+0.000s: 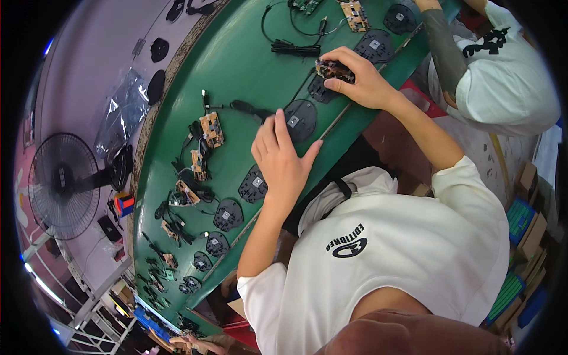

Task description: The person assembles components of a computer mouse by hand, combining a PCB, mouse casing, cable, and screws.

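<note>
My right hand is closed round a small circuit board packed with components, gripping it between thumb and fingers. That board is above a dark plastic base on the green work surface. Stretched out with thumb apart, my left hand hovers over or rests at the near left edge of another dark rounded base; whether it touches cannot be made out. Beyond its fingertips a bundled black cable lies on the surface. A further base is partly hidden behind my left wrist.
Several tan circuit boards with black cables line the left side, and more dark bases follow the near metal rail. A co-worker's sleeved arm reaches in at upper right. A fan stands at far left.
</note>
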Action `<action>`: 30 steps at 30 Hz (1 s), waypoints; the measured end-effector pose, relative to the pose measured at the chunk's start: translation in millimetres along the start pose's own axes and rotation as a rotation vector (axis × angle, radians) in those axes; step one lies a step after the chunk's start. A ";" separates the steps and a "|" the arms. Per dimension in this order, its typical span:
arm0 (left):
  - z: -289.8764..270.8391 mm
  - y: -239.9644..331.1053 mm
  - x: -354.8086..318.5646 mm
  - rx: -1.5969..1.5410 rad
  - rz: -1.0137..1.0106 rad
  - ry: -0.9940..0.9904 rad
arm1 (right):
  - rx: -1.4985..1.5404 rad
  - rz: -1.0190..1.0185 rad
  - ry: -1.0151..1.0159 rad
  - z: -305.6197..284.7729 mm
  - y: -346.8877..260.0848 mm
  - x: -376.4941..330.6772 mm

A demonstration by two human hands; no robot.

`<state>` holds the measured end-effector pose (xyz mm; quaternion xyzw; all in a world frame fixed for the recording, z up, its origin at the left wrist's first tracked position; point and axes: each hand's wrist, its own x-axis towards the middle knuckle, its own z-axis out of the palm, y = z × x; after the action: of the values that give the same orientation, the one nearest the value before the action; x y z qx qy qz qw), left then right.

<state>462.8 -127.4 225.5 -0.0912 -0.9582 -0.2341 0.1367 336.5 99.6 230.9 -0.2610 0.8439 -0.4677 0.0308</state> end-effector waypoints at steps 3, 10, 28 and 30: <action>1.4 -9.3 5.2 -0.008 0.002 -0.009 | 0.044 0.055 0.015 1.5 -1.9 -0.5; -18.6 -35.3 -20.9 -0.036 -0.040 -0.060 | 0.120 0.050 -0.071 17.7 -18.1 -6.6; -15.2 -26.0 50.7 -1.124 -0.376 -0.010 | 0.052 0.087 -0.724 -40.4 -70.6 29.9; -7.0 -28.6 51.1 -1.158 -0.384 0.028 | 0.173 0.090 -0.762 -40.6 -62.6 28.3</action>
<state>409.2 -150.1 234.9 0.0268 -0.6726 -0.7388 0.0326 325.7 91.0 309.5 -0.3749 0.7401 -0.4052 0.3842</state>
